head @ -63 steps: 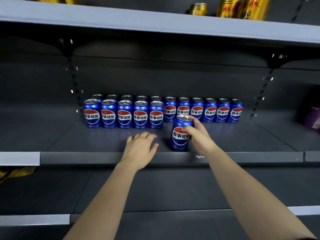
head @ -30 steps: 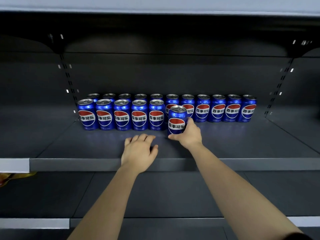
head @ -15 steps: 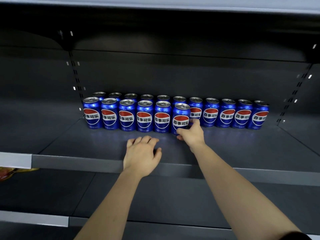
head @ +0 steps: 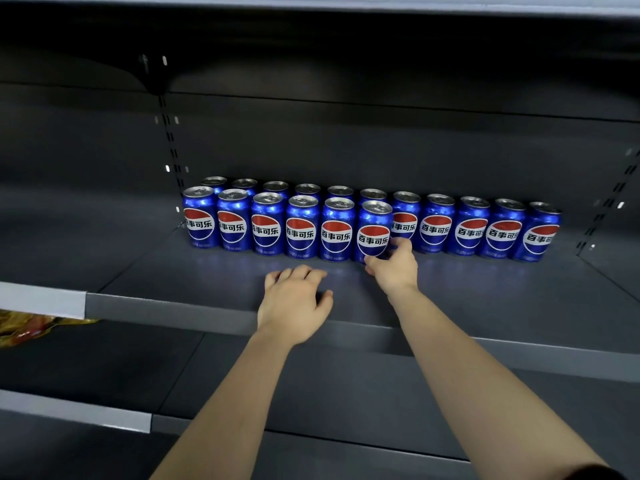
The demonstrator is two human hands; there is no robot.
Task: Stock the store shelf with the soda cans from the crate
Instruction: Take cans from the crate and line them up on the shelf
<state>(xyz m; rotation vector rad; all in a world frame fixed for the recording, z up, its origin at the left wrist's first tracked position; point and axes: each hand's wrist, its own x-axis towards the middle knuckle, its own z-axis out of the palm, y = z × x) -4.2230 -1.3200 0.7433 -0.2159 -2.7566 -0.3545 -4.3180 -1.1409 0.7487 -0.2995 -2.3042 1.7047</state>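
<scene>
A dark grey shelf (head: pixel 485 289) carries the blue soda cans (head: pixel 301 233), all upright with their red, white and blue labels facing out, set in two rows against the back panel. The back row (head: pixel 435 228) runs the full width of the group, and its five cans at the 3 o'clock end show whole. The front row (head: pixel 266 230) is six cans, standing touching side by side and covering the 9 o'clock end of the back row, so that only the lids behind them show. The last can (head: pixel 373 237), at the 3 o'clock end of the front row, stands on the shelf just beside its neighbour. The right hand (head: pixel 394 271) clasps its lower part, thumb at the base in front and fingers curled round the side at 3 o'clock. The left hand (head: pixel 294 306) lies palm down near the shelf's front edge, fingers loosely spread and holding nothing, at 8 o'clock from the right hand and apart from it. At 6 o'clock from both hands a lower shelf (head: pixel 104 362) shows, and at its 9 o'clock end a yellow packet (head: pixel 31 327) peeks out under a light grey edge strip (head: pixel 41 299).
</scene>
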